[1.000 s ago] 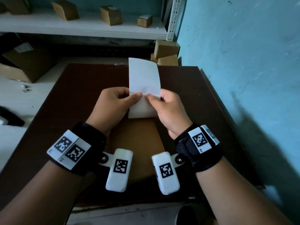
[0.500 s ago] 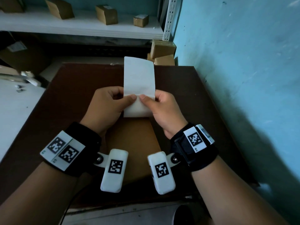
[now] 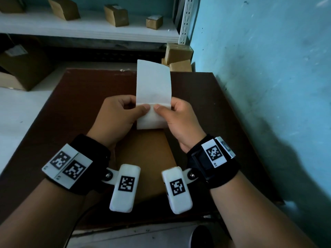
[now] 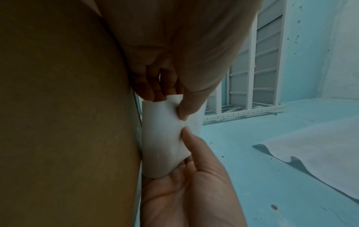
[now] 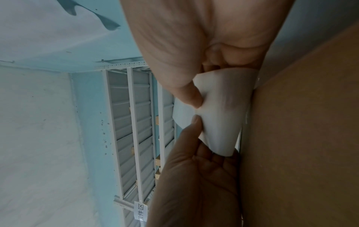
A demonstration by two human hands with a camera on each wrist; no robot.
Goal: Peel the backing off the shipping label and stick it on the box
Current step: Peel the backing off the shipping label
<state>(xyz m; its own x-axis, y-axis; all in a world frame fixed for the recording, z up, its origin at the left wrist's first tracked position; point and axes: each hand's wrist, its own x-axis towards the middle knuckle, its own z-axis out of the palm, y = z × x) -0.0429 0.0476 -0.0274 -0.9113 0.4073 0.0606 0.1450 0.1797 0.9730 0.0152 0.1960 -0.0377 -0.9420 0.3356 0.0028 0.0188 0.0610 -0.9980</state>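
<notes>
— Where is the shipping label point(image 3: 154, 86) right now?

— Middle of my head view, held up on end above the cardboard box point(image 3: 143, 158), which lies flat on the dark brown table point(image 3: 80, 104) at lower centre. The blank white side faces me, with a crease running across it at thumb height.

— And the hands?

— My left hand point(image 3: 118, 119) pinches the label's lower left part, thumb on the near face and fingers behind. My right hand point(image 3: 179, 120) pinches the lower right part the same way. The two thumb tips sit just beside each other on the crease. In the left wrist view the label point(image 4: 165, 135) bows between the thumbs; the right wrist view shows the paper point(image 5: 223, 110) dimpled there as well.

— Has the backing separated?

— I cannot tell; the layers look like one sheet from every angle.

— Anything around it?

— Small cartons point(image 3: 116, 15) on a white shelf point(image 3: 89, 31) across the top, stacked boxes point(image 3: 179, 54) at upper centre-right, and a turquoise wall point(image 3: 259, 68) filling the right side.
</notes>
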